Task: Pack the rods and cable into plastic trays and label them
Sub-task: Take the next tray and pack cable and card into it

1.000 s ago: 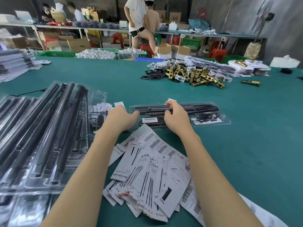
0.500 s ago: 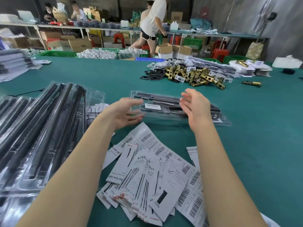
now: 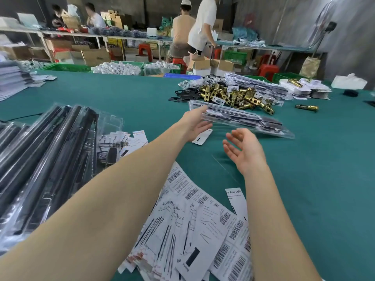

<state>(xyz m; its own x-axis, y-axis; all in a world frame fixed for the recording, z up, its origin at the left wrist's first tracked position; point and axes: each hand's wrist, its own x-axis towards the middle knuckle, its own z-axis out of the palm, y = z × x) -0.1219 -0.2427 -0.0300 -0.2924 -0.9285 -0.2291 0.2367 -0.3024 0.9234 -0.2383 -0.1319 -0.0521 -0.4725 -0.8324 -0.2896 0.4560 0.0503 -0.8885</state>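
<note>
A clear plastic tray [image 3: 243,118] holding black rods, a cable and a white label lies tilted over the green table [image 3: 314,179]. Its left end is raised and its right end is down on the cloth. My left hand [image 3: 192,122] is spread, with its fingertips against the tray's raised left end. My right hand [image 3: 243,153] hovers open, palm up, just in front of the tray and apart from it. A heap of barcode labels [image 3: 194,230] lies between my forearms. One loose label [image 3: 200,137] sits under my left hand.
A stack of packed rod trays [image 3: 50,159] fills the left side. A pile of brass lock parts [image 3: 233,96] and black plates lies just beyond the tray. Stacked packets [image 3: 261,86] lie further back. People stand at benches behind the table.
Both hands left the tray's top; the tray moved away from me and its left end lifted. My right hand let go and dropped back, palm up.
</note>
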